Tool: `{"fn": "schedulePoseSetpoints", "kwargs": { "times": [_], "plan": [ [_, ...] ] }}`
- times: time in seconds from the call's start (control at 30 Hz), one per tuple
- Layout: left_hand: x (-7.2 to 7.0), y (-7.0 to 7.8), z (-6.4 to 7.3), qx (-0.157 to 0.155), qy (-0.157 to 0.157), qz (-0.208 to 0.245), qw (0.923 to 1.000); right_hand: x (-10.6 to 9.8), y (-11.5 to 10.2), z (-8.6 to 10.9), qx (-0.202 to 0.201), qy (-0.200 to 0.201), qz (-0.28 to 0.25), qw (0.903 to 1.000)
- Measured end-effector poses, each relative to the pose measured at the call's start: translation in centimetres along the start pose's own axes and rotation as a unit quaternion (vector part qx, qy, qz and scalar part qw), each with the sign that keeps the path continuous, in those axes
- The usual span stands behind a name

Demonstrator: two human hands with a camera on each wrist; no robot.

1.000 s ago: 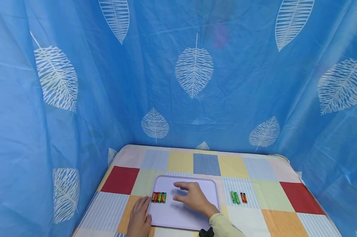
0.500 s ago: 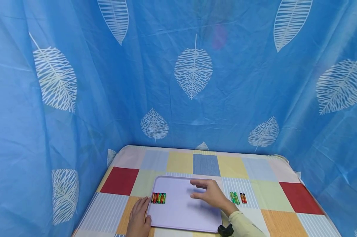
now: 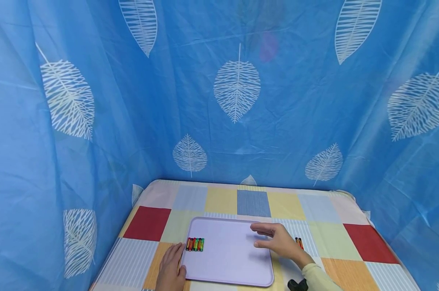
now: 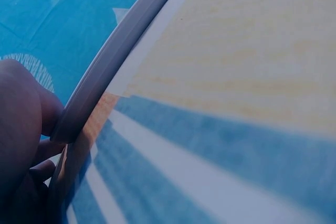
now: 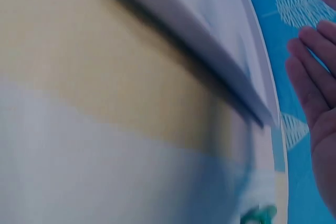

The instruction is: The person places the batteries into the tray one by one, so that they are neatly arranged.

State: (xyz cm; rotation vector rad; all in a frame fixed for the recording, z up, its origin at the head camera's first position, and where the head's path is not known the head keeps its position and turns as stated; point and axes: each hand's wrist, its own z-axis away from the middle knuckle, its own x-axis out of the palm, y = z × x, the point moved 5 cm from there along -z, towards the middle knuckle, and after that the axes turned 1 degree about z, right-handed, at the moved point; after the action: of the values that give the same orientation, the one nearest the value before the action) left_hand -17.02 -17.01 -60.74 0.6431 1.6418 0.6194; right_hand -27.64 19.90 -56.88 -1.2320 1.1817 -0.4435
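Note:
A pale lilac tray (image 3: 226, 262) lies on the table. Near its left edge is a neat row of several small red, green and black batteries (image 3: 195, 244). My left hand (image 3: 171, 266) rests against the tray's left rim, fingers extended; the left wrist view shows the thumb (image 4: 50, 111) at the rim. Over the tray's right edge hovers my right hand (image 3: 280, 242), thumb apart from fairly straight fingers, holding nothing. Just right of it lie red-and-black batteries (image 3: 299, 243). Green batteries (image 5: 258, 214) peek in at the bottom of the right wrist view; in the head view the right hand hides them.
A patchwork cloth (image 3: 219, 202) covers the table. Blue leaf-print curtains (image 3: 219, 153) hang behind it and on both sides. A black strap-like device (image 3: 297, 285) sits at the right wrist, beside a pale yellow sleeve (image 3: 319, 279).
My right hand has moved rightward from over the middle of the tray to its right edge, now covering the green batteries. The left hand and the battery row have stayed put.

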Motion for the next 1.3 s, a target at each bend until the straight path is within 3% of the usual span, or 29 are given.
{"fn": "schedulePoseSetpoints", "kwargs": {
  "times": [0.2,0.37,0.87,1.03,1.3],
  "plan": [
    [-0.1,0.0,0.2,0.008,0.005,-0.004,1.0,-1.8,0.8,1.5,0.004,0.001,-0.006,1.0],
    [0.1,-0.2,0.1,-0.006,-0.005,-0.003,1.0,-3.5,1.3,2.8,0.013,0.007,0.016,0.9998],
    [-0.3,0.1,0.2,0.004,0.007,-0.003,1.0,-9.4,2.9,6.3,0.101,0.049,0.088,0.9898],
    [-0.3,0.2,0.2,0.008,0.003,-0.012,0.9999,-10.4,3.6,7.2,0.119,0.059,0.111,0.985],
    [-0.1,0.2,-0.1,-0.021,-0.013,0.002,0.9997,-10.6,4.8,8.1,0.137,0.065,0.15,0.977]
  ]
}}
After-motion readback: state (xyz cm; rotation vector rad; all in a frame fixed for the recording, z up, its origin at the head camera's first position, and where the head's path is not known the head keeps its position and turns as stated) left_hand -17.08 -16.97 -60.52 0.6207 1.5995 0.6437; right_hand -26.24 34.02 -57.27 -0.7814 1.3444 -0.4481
